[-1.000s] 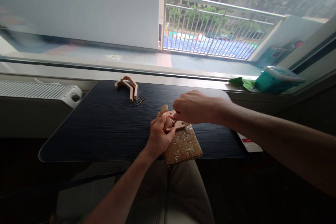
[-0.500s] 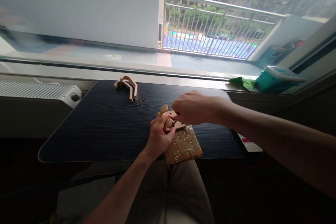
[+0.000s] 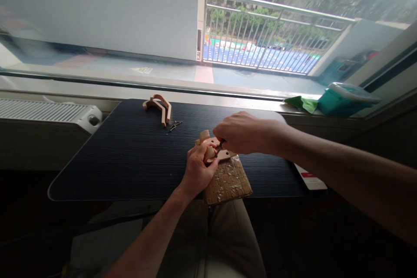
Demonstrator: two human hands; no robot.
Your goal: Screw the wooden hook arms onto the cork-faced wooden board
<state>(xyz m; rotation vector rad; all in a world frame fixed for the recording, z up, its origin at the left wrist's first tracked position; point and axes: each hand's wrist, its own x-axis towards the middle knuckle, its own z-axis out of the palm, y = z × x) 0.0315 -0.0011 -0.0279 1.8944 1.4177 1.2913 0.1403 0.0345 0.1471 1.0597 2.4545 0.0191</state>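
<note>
My left hand (image 3: 198, 170) is closed around a pale wooden assembly (image 3: 225, 154) with curved ends and dark holes. Above it, the fist of my right hand (image 3: 243, 133) grips a thin dark tool (image 3: 220, 147), whose tip points down at the wood beside my left fingers. Its upper end is hidden in my palm, so I cannot tell if it is a hex key or a screwdriver. Under the wood lies a worn, taped cardboard block (image 3: 230, 184), jutting over the table's near edge.
On the dark table (image 3: 107, 160), two bent wooden pieces (image 3: 167, 112) lie at the back left, with several screws (image 3: 176, 126) near them. A white and red box (image 3: 311, 178) is by the right edge. A teal tub (image 3: 342, 100) and green cloth (image 3: 301, 103) sit on the sill.
My right fist has turned slightly, and more of the dark tool and a hole in the wood now show. My left hand keeps its place on the wood.
</note>
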